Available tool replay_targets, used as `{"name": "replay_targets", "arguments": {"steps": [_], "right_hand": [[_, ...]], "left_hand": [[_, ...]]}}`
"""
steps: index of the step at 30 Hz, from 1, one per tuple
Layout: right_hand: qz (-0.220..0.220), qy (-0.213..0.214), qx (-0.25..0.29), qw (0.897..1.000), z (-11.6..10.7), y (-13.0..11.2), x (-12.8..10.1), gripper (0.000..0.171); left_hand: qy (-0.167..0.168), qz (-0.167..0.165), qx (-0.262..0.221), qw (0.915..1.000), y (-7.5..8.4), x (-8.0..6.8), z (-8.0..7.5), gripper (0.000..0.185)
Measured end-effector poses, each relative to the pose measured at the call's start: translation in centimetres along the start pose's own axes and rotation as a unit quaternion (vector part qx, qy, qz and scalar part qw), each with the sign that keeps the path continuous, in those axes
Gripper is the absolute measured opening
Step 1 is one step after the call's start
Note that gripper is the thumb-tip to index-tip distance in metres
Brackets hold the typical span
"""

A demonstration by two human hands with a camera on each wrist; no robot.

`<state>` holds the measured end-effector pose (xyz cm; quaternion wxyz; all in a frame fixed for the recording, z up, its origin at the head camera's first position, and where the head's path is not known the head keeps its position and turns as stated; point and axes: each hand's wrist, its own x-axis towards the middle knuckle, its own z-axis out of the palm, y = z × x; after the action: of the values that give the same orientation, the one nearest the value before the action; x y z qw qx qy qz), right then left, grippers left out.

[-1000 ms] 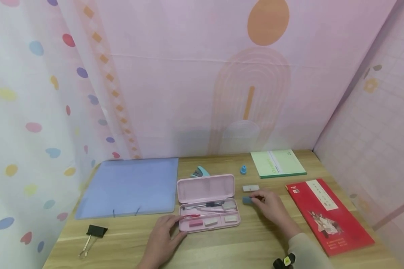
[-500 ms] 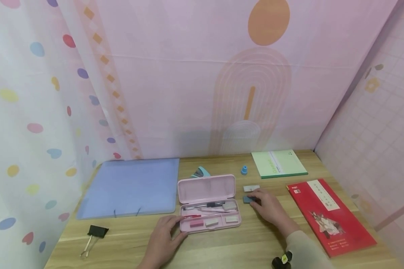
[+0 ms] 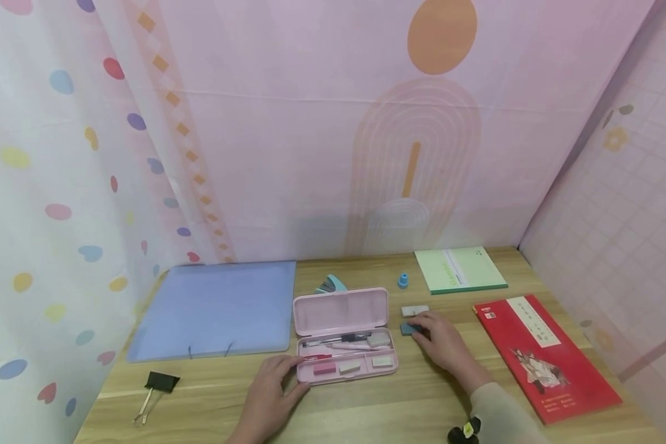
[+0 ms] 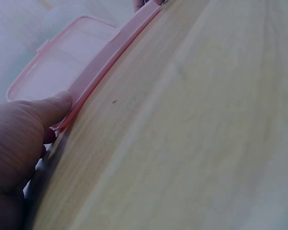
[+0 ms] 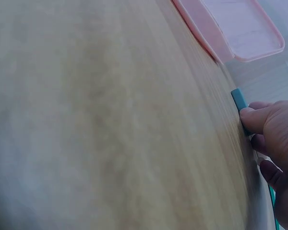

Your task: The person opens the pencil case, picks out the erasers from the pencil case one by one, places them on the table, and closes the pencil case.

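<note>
A pink pencil case stands with its lid raised; pens, a pink eraser and pale eraser-like blocks lie inside. My left hand holds its left end, thumb at the front corner and fingers along the side. In the left wrist view the thumb presses on the case's front wall. To the right of the case, my right hand pinches a small blue eraser on the table. The right wrist view shows the blue eraser between thumb and fingers. A whitish eraser lies just behind it.
A blue folder lies at the left, a black binder clip in front of it. Behind the case are a teal stapler and a small blue cone-shaped piece. A green notebook and a red book lie right.
The right hand has shifted very slightly, its fingers still on the blue eraser. The left hand and the pencil case have stayed put.
</note>
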<state>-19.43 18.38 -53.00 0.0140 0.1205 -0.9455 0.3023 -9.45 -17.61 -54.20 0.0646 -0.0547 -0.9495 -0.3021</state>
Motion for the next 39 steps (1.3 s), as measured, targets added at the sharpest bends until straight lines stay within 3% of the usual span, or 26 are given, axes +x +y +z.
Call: {"name": "replay_targets", "arguments": {"steps": [8,13,16,19,29,39], "right_hand": [[-0.017,0.017,0.001,1.0,-0.5,-0.8,-0.3,0.032],[-0.1,0.032,-0.003,0.994,-0.7,-3.4,-0.4,0.031],[-0.156,0.008,-0.032,0.987,0.0,-4.8,-0.2,0.027],[-0.178,-0.024,-0.062,0.982,1.0,-5.6,0.0,0.026],[-0.166,-0.036,-0.08,0.982,2.1,-6.1,0.4,0.022],[-0.145,-0.062,-0.033,0.987,1.9,-6.2,0.6,0.026]], "left_hand": [[0.006,0.007,-0.003,1.0,0.0,0.0,0.1,0.047],[0.016,0.011,-0.004,0.9998,-0.2,0.1,0.1,0.049],[0.019,0.011,-0.006,0.9997,-0.2,0.2,0.0,0.049],[0.012,0.008,-0.006,0.9999,-0.2,0.2,0.1,0.049],[0.006,0.006,-0.003,1.0,-0.1,0.1,0.1,0.048],[0.001,0.0,-0.001,1.0,-0.1,0.2,0.2,0.048]]}}
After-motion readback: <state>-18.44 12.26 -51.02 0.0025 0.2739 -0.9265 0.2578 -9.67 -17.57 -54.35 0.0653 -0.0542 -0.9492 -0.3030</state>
